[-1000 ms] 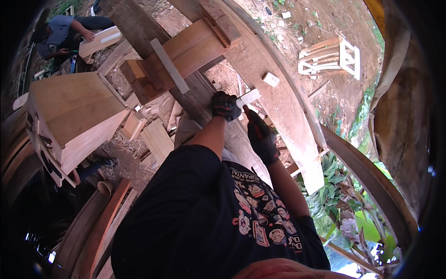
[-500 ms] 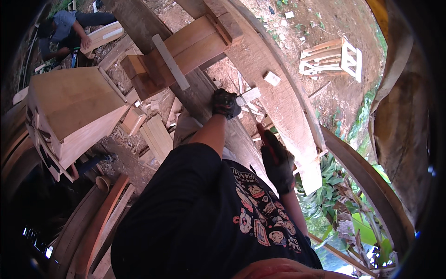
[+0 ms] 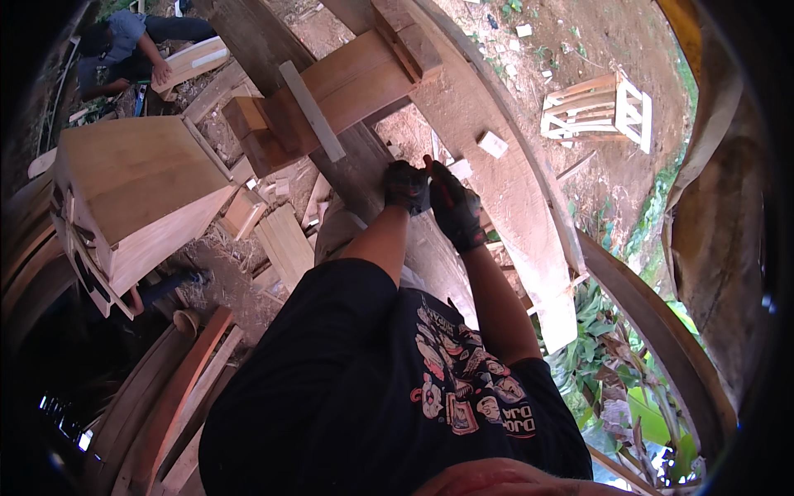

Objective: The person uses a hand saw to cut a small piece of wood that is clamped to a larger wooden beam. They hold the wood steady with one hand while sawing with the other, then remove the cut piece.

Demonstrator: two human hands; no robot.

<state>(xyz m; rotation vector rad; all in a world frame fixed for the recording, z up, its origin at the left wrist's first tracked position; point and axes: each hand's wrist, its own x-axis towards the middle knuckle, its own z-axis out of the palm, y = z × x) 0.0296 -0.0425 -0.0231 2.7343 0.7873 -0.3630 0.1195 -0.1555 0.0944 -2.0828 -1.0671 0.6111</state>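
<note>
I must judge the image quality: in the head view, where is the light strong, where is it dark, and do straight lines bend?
Head view: sunlight falls on the long plank and the soil; the lower left is deep shadow; edges curve toward the black fisheye rim; the gloved hands look sharp.

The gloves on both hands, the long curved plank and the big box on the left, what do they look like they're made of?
Gloves on the left hand and right hand: dark knit fabric, seemingly with red trim, matte. Curved plank: pale, unfinished wood with a dusty, rough-sawn face. Big box: light tan wood, smoother and cleaner, apparently planed, with visible grain.
</note>
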